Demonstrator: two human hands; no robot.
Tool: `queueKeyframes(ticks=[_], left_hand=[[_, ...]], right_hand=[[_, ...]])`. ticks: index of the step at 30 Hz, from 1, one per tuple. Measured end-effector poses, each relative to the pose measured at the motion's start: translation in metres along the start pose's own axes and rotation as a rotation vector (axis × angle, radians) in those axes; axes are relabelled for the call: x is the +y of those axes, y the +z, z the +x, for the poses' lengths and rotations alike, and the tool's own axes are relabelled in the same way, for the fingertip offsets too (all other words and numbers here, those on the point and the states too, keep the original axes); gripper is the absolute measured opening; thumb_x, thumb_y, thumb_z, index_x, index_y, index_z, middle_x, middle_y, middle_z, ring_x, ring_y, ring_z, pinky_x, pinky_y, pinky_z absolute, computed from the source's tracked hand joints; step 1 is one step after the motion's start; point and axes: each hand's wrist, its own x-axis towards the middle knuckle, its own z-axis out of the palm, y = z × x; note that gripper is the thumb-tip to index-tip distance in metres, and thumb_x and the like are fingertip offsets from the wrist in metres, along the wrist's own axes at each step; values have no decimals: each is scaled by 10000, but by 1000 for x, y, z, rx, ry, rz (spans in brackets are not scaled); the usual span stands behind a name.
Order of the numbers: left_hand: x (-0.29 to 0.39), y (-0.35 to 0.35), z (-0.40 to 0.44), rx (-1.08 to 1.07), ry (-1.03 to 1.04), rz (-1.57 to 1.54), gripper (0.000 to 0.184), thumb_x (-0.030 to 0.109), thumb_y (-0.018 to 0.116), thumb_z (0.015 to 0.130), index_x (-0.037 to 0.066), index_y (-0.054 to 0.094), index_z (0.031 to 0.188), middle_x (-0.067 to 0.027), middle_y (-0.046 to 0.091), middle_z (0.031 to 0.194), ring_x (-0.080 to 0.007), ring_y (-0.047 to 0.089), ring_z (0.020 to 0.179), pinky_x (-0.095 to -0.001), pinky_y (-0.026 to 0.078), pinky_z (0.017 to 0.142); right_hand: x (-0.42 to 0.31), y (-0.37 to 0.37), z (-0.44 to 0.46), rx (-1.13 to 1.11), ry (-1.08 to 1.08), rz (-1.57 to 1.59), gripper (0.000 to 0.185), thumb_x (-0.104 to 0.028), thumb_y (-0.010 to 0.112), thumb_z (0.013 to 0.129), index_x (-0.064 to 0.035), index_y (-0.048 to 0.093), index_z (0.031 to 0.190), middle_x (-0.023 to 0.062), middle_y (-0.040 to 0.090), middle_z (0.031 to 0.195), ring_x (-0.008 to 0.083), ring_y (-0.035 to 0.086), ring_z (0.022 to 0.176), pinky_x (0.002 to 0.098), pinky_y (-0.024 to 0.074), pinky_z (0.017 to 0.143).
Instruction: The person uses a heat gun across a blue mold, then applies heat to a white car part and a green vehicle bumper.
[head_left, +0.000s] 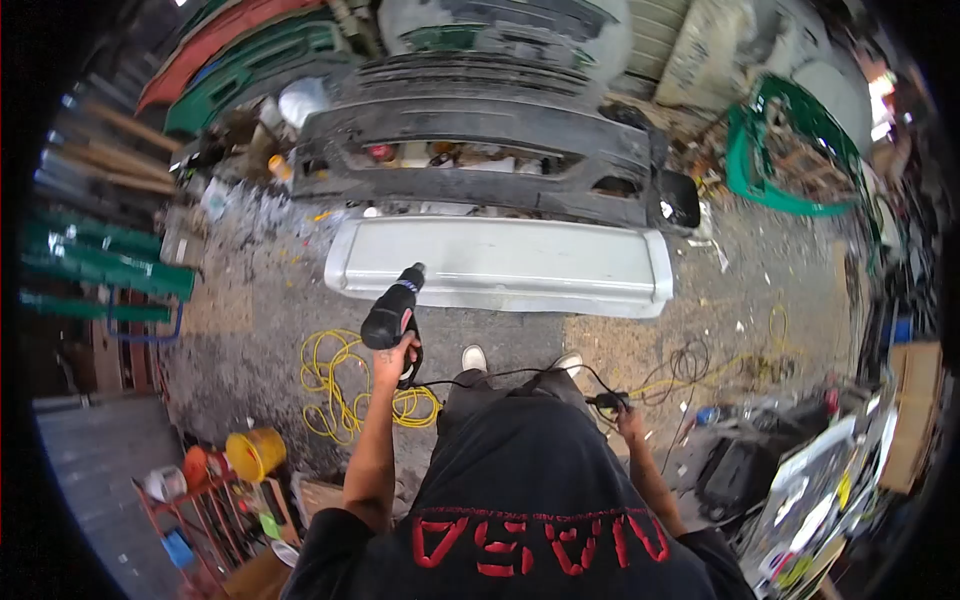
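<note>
My left hand [403,352] is closed round the grip of a black heat gun [388,318], its metal nozzle pointing at the near left part of a long white panel [540,262] on the floor. A small gap seems to lie between nozzle and panel, though depth is hard to judge. On the other side, my right hand [630,424] holds a black cable [520,372] by what looks like a plug or connector [608,401]; its exact form is too small to tell. The cable crosses in front of my legs toward the heat gun.
Beyond the panel lies a large grey vehicle bumper [430,125]. A coiled yellow extension cord [335,385] lies near my left foot. Green body parts [745,165] stand back right, with more green pieces [110,260] at left. A red rack [215,520] holds a yellow bucket [256,454].
</note>
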Motion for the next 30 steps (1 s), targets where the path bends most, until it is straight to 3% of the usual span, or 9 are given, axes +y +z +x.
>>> queueKeyframes(ticks=[2, 9, 11, 14, 21, 24, 26, 30], left_hand=[[3, -1, 0, 20, 7, -40, 168, 138, 615, 838, 2, 621, 739, -74, 634, 651, -130, 525, 452, -270, 414, 444], [17, -5, -4, -31, 45, -10, 161, 137, 589, 836, 0, 601, 751, -79, 622, 666, -139, 527, 484, -271, 408, 493], [16, -5, -2, -9, 29, -55, 131, 127, 592, 839, 15, 600, 771, -78, 620, 666, -140, 522, 475, -275, 412, 476], [8, -10, 3, -29, 55, -47, 120, 144, 599, 841, 24, 598, 834, -79, 619, 672, -138, 525, 480, -276, 424, 480], [-7, -21, 16, -86, 20, 3, 189, 162, 610, 843, 14, 607, 724, -82, 613, 660, -143, 516, 488, -284, 427, 491], [-14, -22, 20, -76, 23, -37, 137, 153, 611, 839, 17, 599, 852, -87, 613, 678, -142, 509, 489, -285, 426, 490], [-15, -26, 24, -74, -48, -40, 213, 151, 615, 835, 19, 567, 994, -88, 615, 697, -140, 507, 495, -285, 429, 494], [16, -17, 5, -98, -21, -1, 230, 227, 640, 823, 16, 600, 740, -73, 582, 622, -145, 509, 505, -282, 411, 496]], right_hand=[[-8, 4, 2, 35, -1, -201, 434, -393, 458, 940, -49, 698, 828, 136, 640, 655, 245, 636, 622, 366, 483, 596], [0, 29, 11, 95, 52, -167, 388, -348, 471, 930, -54, 688, 796, 178, 626, 703, 307, 624, 702, 393, 473, 643], [-17, 20, 5, -2, 31, -110, 333, -309, 472, 901, -55, 672, 817, 239, 626, 841, 401, 602, 846, 473, 467, 742], [-19, 21, -1, 25, 38, -156, 341, -328, 460, 905, -63, 661, 830, 235, 627, 839, 404, 600, 834, 474, 469, 736], [-16, 30, -13, 80, 111, -212, 358, -349, 491, 897, -58, 686, 827, 208, 640, 803, 375, 619, 810, 446, 479, 717], [-12, 37, -14, 97, 156, -247, 353, -355, 487, 897, -72, 687, 829, 206, 642, 795, 373, 619, 810, 447, 479, 721], [-13, 37, -18, 63, 193, -257, 345, -352, 484, 900, -84, 691, 832, 204, 642, 792, 369, 620, 807, 448, 480, 725], [-28, 36, -33, 91, 223, -234, 316, -310, 491, 892, -68, 689, 843, 209, 641, 794, 365, 623, 805, 446, 481, 717]])
